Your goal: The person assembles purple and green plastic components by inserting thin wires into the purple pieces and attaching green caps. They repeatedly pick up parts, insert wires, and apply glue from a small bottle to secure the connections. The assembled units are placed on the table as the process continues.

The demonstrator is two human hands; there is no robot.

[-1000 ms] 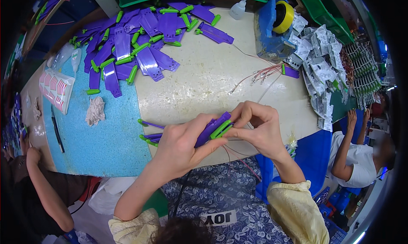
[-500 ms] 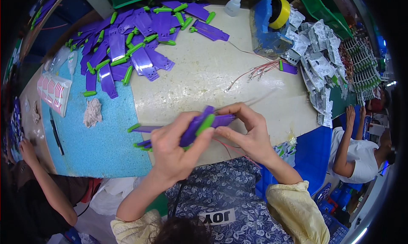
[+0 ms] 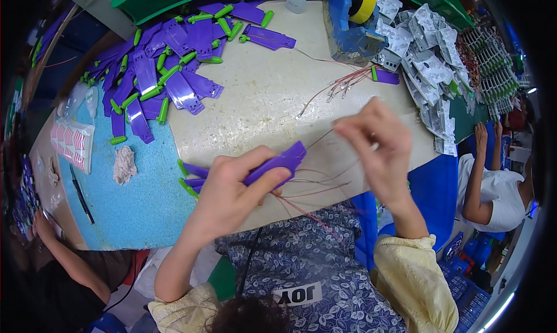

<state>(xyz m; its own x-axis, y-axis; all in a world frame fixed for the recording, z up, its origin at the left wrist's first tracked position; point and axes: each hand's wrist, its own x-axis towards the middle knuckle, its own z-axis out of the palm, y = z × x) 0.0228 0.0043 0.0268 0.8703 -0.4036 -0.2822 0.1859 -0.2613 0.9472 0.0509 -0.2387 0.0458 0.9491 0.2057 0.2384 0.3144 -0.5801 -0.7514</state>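
My left hand is closed around several flat purple plastic pieces with bright green ends sticking out on its left side. Its thumb presses on the uppermost piece. Thin red and dark wires trail from the bunch to the right and down over the apron. Off to the right, my right hand pinches a thin dark wire that stretches from the tip of the top purple piece. This hand is slightly blurred.
A heap of purple pieces with green ends covers the far left of the table. Loose red wires lie near a blue tape dispenser. Grey molded parts pile up at right, above a blue bin. Co-workers sit on both sides.
My right hand has left the purple pieces and moved right and up, drawing a thin wire with it. My left hand keeps its hold on the bunch. The whole view has shifted slightly.
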